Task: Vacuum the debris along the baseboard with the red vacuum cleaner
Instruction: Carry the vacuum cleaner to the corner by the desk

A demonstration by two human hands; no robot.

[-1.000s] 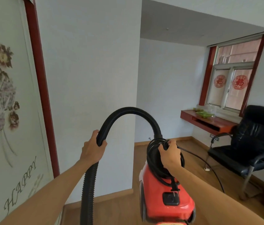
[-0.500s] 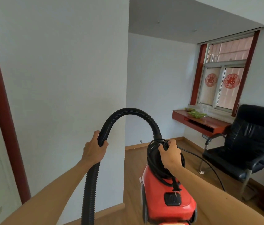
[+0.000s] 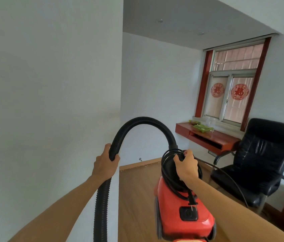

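Head view: person is holding the red plastic canister vacuum cleaner (image 3: 181, 206) low centre-right, apparently lifted off the light wooden floor (image 3: 137, 198). R hand (image 3: 186, 165) is gripping its top handle, fingers curled round it along w/ the coiled black power cord (image 3: 167, 172). The plug (image 3: 192, 201) is hanging loose over the body, so prob unplugged. L hand (image 3: 105, 163) is wrapping fingers + thumb round the black ribbed hose (image 3: 143, 120), which is arching betw. both hands. Wooden baseboard (image 3: 139, 165) is running along the far wall, well apart; debris too small to tell. Step: prob transport/setup, no suction yet. Next move is prob calling for setting the unit down near the baseboard, uncoiling the cord and plugging in.
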